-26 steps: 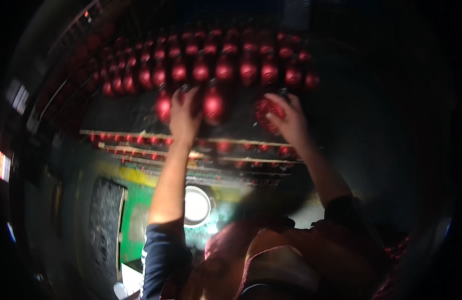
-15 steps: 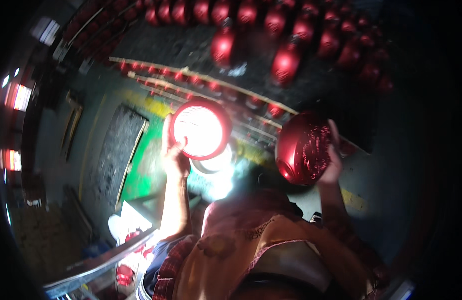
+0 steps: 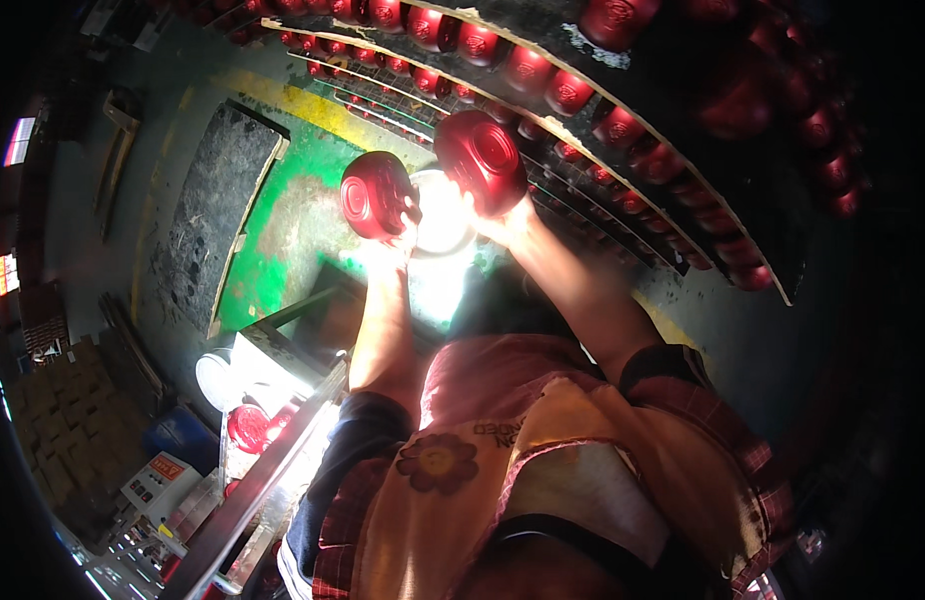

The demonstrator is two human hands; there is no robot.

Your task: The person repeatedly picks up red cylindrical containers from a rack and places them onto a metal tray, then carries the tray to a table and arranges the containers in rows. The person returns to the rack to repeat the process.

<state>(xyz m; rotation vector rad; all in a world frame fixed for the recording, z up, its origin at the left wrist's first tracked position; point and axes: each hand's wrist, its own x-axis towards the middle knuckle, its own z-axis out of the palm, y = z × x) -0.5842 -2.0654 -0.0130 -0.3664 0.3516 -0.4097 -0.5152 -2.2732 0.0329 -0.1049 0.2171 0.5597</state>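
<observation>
My left hand [image 3: 391, 238] holds a glossy red bowl [image 3: 375, 194] with its base turned toward me. My right hand [image 3: 503, 222] grips a second, slightly larger red bowl [image 3: 481, 158], also base outward. Both bowls sit side by side in front of a bright round lamp [image 3: 441, 218] whose glare washes out my fingers. Above and to the right, rows of the same red bowls [image 3: 543, 78] line a curved dark rack [image 3: 683, 170].
A green and yellow painted floor [image 3: 283, 230] with a dark mat [image 3: 208, 215] lies at left. A metal bench edge [image 3: 273, 470] at lower left carries a white lid [image 3: 215, 378] and a red bowl [image 3: 251, 428]. Stacked cartons [image 3: 58, 430] stand far left.
Both hands took a red bowl off the rack, lowered them and brought them close together before the lamp. The view has tilted downward away from the rack.
</observation>
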